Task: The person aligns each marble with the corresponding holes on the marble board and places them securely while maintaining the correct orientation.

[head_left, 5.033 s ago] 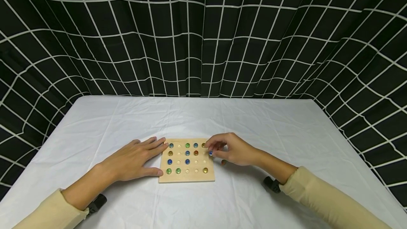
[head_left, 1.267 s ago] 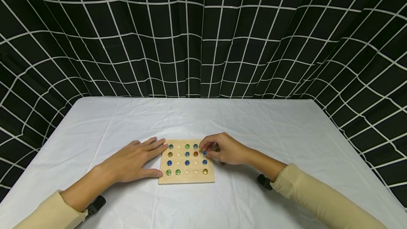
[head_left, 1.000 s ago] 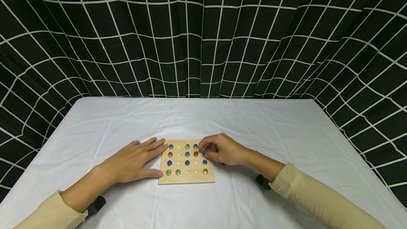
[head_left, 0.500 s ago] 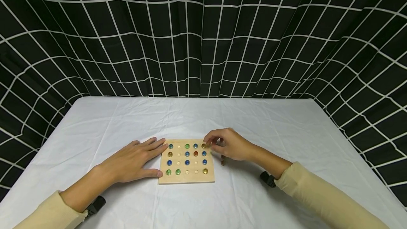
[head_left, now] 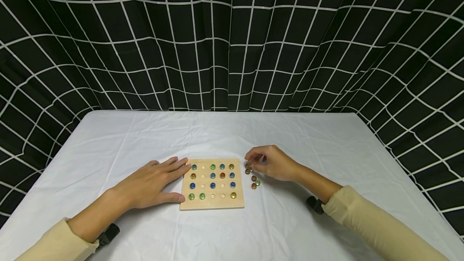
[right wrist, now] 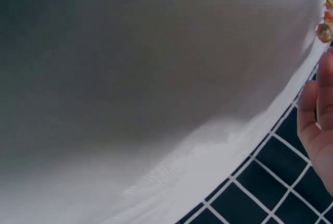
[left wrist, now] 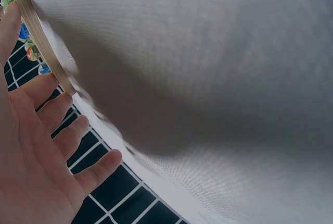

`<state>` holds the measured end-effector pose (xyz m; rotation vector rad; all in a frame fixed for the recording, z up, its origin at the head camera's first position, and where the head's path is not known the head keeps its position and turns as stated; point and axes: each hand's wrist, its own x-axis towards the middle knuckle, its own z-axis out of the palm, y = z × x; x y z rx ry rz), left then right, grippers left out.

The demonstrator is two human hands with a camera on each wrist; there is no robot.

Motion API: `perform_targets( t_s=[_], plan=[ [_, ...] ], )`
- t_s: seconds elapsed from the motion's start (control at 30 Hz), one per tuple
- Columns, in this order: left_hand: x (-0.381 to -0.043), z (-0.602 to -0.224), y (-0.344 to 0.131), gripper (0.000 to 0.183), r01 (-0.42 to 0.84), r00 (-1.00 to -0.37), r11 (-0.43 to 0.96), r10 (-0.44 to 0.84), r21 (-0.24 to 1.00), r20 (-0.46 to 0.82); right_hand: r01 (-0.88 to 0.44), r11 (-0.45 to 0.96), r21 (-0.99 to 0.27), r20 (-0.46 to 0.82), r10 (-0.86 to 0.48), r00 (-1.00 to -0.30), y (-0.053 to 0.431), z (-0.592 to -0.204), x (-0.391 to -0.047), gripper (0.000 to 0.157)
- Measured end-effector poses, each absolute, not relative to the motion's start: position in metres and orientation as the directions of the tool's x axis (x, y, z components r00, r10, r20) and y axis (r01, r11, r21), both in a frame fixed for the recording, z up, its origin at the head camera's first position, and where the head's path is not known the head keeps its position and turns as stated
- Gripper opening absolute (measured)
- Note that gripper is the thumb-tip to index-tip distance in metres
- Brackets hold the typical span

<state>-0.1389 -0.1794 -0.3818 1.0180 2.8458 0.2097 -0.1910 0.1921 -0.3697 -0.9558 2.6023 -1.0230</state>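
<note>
A wooden board with rows of round hollows lies on the table, many of them filled with glass marbles. My left hand rests flat with spread fingers at its left edge; the thumb touches the lower left corner. In the left wrist view the left hand shows fingertips against the board's edge. To the right of the board my right hand reaches down, thumb and forefinger apart, right at a pair of loose marbles. A brownish marble appears just beyond the fingers in the right wrist view.
Several more loose marbles, red and green, lie just below the right hand. A white cloth covers the table, and a black curtain with white grid lines hangs around its back and sides.
Two blue marbles now sit in the board's right column; 5 seconds ago the right hand held a blue marble there. That hand has since let go and moved right to the loose marbles. Left hand unmoved.
</note>
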Motion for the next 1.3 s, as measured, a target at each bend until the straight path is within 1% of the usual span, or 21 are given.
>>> perform_targets(
  t_s=[0.2, 0.43, 0.87, 1.13, 1.3],
  plan=[
    [-0.138, -0.381, -0.179, 0.09, 0.621, -0.769, 0.766, 0.636, 0.165, -0.059, -0.497, 0.572, -0.653, 0.051, -0.622, -0.781, 0.195, -0.373, -0.191, 0.023],
    [-0.138, -0.381, -0.179, 0.09, 0.621, -0.769, 0.766, 0.636, 0.168, -0.058, -0.485, 0.567, -0.666, 0.038, -0.623, -0.781, 0.195, -0.378, -0.192, 0.027],
    [-0.138, -0.38, -0.178, 0.089, 0.619, -0.769, 0.765, 0.637, 0.177, -0.06, -0.474, 0.567, -0.674, 0.025, -0.624, -0.781, 0.194, -0.378, -0.192, 0.024],
    [-0.138, -0.381, -0.179, 0.089, 0.621, -0.769, 0.765, 0.637, 0.17, -0.055, -0.48, 0.575, -0.663, 0.046, -0.609, -0.792, 0.192, -0.372, -0.19, 0.023],
    [-0.138, -0.381, -0.18, 0.088, 0.622, -0.768, 0.763, 0.638, 0.174, -0.052, -0.504, 0.536, -0.678, 0.076, -0.63, -0.773, 0.187, -0.368, -0.187, 0.023]
  ],
)
